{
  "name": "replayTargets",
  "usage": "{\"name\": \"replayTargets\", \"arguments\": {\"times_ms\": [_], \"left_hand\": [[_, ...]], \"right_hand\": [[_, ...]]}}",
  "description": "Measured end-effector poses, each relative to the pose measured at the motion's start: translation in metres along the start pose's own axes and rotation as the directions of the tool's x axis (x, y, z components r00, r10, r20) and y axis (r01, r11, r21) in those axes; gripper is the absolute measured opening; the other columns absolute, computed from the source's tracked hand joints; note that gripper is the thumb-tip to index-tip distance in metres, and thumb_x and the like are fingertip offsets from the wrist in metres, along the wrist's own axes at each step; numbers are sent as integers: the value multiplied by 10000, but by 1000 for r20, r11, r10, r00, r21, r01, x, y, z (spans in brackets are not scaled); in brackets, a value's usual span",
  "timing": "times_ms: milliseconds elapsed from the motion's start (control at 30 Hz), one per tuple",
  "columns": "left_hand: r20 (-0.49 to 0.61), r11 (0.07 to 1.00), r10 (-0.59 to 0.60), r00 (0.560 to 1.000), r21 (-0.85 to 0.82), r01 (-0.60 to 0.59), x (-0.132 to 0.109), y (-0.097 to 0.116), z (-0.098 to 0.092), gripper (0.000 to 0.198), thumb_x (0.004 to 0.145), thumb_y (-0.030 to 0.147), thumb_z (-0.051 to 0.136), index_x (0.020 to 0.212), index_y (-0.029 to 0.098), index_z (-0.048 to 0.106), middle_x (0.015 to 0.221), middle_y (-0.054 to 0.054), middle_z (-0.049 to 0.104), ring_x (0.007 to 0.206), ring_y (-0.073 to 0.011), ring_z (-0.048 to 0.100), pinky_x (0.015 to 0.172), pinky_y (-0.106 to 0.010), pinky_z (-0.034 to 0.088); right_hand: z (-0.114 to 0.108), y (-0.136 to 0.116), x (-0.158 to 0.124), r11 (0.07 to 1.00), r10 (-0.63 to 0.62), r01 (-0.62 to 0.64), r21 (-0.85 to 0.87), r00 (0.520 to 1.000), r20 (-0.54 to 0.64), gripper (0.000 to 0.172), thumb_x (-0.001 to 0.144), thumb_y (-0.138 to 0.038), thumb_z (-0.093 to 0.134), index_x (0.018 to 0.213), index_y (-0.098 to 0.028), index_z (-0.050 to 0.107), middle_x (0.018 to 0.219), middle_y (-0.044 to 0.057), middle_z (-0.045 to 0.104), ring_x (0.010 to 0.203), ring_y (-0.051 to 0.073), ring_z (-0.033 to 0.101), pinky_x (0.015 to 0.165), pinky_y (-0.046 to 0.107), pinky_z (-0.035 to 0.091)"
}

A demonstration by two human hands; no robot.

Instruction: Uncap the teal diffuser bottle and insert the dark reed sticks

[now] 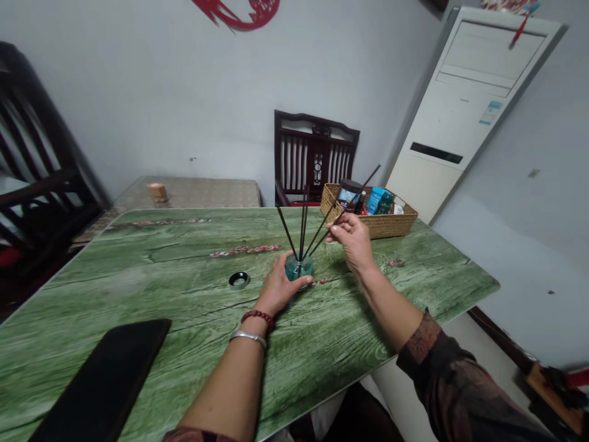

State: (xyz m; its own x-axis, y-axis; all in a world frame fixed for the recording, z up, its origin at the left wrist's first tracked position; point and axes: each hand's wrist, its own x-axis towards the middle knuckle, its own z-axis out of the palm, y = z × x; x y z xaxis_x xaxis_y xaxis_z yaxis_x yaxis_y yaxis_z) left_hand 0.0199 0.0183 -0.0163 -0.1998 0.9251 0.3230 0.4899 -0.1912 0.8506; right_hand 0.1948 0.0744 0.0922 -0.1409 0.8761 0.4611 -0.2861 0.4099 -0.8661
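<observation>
A small round glass bottle [294, 269] with blue-green liquid stands on the green wood-patterned table [193, 313]. Several dark thin sticks [285, 232] rise from its neck and fan outward. Wrapped around the bottle's left and front side is my left hand [280, 283], thumb across the front. To the right and above the bottle, my right hand [350, 238] pinches a long dark stick [369, 177] that slants from the bottle's neck up to the right. A black ring-shaped cap [239, 280] lies on the table left of the bottle.
Behind my right hand, a wicker basket [391, 228] holds jars and bottles. A black flat object [108, 374] lies at the front left. Beyond the table are a dark wooden chair [317, 138] and a low table [207, 191] with an orange item [157, 193].
</observation>
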Motion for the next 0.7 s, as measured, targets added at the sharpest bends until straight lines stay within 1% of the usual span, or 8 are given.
{"name": "replayTargets", "arguments": {"times_ms": [100,233,333,433,500,600,667,700], "left_hand": [[30,999,22,999,24,-23,1,-1,0,709,677,458,783,1276,178,528,1225,-129,668,1118,-314,637,991,-488,481],[18,999,39,999,10,-39,2,-4,1,718,661,458,801,1268,185,532,1204,-117,672,1131,-324,637,984,-486,487],[18,999,48,999,-1,-48,3,-6,2,742,651,454,816,1279,182,528,1191,-119,674,1130,-334,638,969,-488,495],[6,998,59,998,-11,-59,4,-10,4,730,647,426,819,1275,191,531,1201,-116,669,1136,-332,634,967,-487,495],[0,999,52,999,-11,-52,4,-12,5,713,654,420,811,1271,193,534,1202,-116,667,1126,-327,636,964,-489,496],[-14,1000,30,999,-8,-30,3,-14,6,748,649,430,815,1291,186,519,1206,-122,660,1112,-320,641,971,-493,494],[-28,1000,18,999,8,-18,2,-13,5,778,638,439,826,1305,191,509,1206,-118,656,1121,-317,638,985,-500,488],[-32,1000,18,999,22,-17,1,-12,4,775,639,442,827,1302,195,512,1204,-116,655,1128,-317,635,992,-503,484]], "right_hand": [[13,13,1,999,12,-11,-32,999,31,289,683,-379,774,820,-209,584,779,-16,698,651,118,615,599,252,569],[23,31,1,991,11,-2,-135,998,62,250,707,-374,735,793,-214,563,711,-38,652,609,119,591,571,245,527],[29,43,-7,946,36,-5,-324,995,89,166,725,-300,703,779,-210,574,674,-47,628,611,128,602,604,248,504],[32,48,-22,839,52,31,-543,989,136,100,730,-217,683,814,-208,630,718,-35,670,673,146,636,690,267,505],[29,47,-35,772,28,98,-628,982,187,154,758,-210,679,912,-213,673,820,-14,718,694,147,639,726,275,502],[13,47,-44,715,-48,187,-673,974,220,238,829,-224,637,1063,-213,680,957,20,743,697,140,632,741,272,493],[-2,52,-41,677,-54,169,-716,982,180,233,865,-217,602,1084,-205,679,951,29,743,725,146,644,745,265,484],[-10,57,-36,651,-26,132,-748,988,152,217,879,-211,590,1074,-201,683,930,31,743,751,153,654,747,261,478]]}}
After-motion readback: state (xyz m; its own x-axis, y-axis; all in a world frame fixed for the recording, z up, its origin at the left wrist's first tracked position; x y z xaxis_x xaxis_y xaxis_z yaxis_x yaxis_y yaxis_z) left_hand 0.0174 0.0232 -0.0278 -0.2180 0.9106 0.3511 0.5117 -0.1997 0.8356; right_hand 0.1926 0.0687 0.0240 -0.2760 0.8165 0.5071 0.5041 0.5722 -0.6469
